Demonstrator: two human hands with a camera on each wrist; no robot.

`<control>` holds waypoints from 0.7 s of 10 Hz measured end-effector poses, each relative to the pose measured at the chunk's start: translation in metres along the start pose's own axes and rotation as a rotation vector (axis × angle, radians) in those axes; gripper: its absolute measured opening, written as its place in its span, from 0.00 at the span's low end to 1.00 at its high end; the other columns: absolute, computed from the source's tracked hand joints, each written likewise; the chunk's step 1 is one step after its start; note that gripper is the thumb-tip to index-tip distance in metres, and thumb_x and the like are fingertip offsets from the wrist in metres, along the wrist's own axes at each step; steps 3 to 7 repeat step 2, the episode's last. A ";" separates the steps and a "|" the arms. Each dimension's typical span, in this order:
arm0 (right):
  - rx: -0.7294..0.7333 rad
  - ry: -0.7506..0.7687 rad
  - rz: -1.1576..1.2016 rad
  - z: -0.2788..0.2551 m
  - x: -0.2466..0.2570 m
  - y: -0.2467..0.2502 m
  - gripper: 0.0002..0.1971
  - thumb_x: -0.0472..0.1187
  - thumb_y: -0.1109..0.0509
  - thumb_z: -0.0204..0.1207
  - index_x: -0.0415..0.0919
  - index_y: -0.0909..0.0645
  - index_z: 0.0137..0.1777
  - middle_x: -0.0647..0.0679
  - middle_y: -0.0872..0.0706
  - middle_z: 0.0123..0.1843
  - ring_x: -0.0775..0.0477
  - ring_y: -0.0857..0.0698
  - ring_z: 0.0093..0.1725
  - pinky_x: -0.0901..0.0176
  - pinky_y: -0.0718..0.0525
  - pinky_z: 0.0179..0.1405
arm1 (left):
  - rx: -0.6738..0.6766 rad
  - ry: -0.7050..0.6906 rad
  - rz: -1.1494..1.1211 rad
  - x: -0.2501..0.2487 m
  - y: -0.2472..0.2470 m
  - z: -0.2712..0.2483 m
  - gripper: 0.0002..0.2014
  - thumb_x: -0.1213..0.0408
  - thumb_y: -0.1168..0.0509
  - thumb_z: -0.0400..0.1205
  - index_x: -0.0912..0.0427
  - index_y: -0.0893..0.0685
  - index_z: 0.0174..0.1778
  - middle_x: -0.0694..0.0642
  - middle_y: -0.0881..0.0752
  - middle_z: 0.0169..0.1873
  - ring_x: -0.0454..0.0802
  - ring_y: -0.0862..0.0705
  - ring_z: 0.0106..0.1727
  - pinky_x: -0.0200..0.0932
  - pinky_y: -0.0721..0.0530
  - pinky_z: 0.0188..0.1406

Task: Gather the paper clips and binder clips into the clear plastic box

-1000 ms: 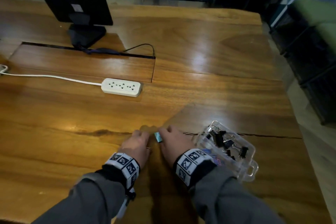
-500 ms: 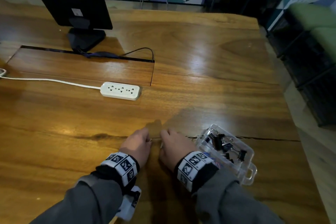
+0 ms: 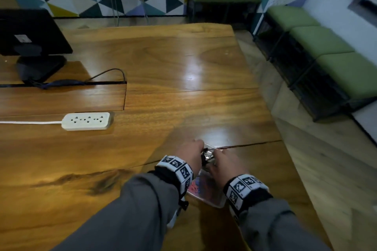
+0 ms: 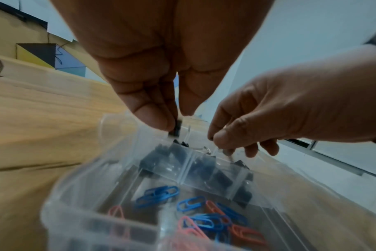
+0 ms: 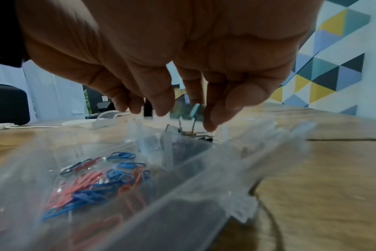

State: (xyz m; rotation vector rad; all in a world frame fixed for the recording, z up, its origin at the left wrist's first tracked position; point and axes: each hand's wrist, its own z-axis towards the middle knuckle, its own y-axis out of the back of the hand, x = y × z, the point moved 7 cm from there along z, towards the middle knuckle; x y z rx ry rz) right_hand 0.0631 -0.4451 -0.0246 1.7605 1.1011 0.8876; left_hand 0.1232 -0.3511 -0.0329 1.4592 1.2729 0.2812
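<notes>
The clear plastic box (image 3: 212, 197) lies on the wooden table, mostly covered by my hands. Both hands hover over its far end. My left hand (image 4: 178, 118) pinches a black binder clip (image 4: 176, 129) just above the far compartments, which hold several black binder clips (image 4: 172, 158). My right hand (image 5: 202, 117) pinches a teal binder clip (image 5: 196, 108) with its wire handles hanging down into the box (image 5: 236, 152). Blue and red paper clips (image 4: 193, 212) fill the near compartment. In the head view the left hand (image 3: 199, 149) and right hand (image 3: 216, 157) nearly touch.
A white power strip (image 3: 86, 121) with its cord lies to the left. A black monitor (image 3: 30, 32) stands at the back left, behind a cable slot. The table's right edge (image 3: 281, 149) is close to the box. Green stools (image 3: 330, 51) line the right wall.
Both hands have moved right, from the bare table beside the box to above the box's far end, each carrying a binder clip. The head view has swung right.
</notes>
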 end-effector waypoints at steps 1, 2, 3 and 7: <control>0.004 0.051 0.165 -0.001 -0.014 -0.015 0.15 0.52 0.32 0.79 0.49 0.21 0.63 0.48 0.17 0.61 0.45 0.20 0.60 0.47 0.19 0.59 | -0.057 -0.003 -0.065 0.004 0.005 -0.006 0.07 0.70 0.38 0.81 0.57 0.19 0.53 0.55 0.21 0.48 0.54 0.22 0.44 0.46 0.26 0.42; -0.143 0.056 0.421 -0.015 -0.029 0.005 0.17 0.54 0.32 0.80 0.50 0.20 0.65 0.52 0.16 0.61 0.49 0.18 0.60 0.48 0.17 0.59 | -0.121 -0.010 -0.125 0.017 0.018 -0.026 0.07 0.62 0.37 0.84 0.51 0.18 0.56 0.45 0.24 0.49 0.45 0.22 0.45 0.39 0.25 0.41; -0.143 0.056 0.421 -0.015 -0.029 0.005 0.17 0.54 0.32 0.80 0.50 0.20 0.65 0.52 0.16 0.61 0.49 0.18 0.60 0.48 0.17 0.59 | -0.121 -0.010 -0.125 0.017 0.018 -0.026 0.07 0.62 0.37 0.84 0.51 0.18 0.56 0.45 0.24 0.49 0.45 0.22 0.45 0.39 0.25 0.41; -0.143 0.056 0.421 -0.015 -0.029 0.005 0.17 0.54 0.32 0.80 0.50 0.20 0.65 0.52 0.16 0.61 0.49 0.18 0.60 0.48 0.17 0.59 | -0.121 -0.010 -0.125 0.017 0.018 -0.026 0.07 0.62 0.37 0.84 0.51 0.18 0.56 0.45 0.24 0.49 0.45 0.22 0.45 0.39 0.25 0.41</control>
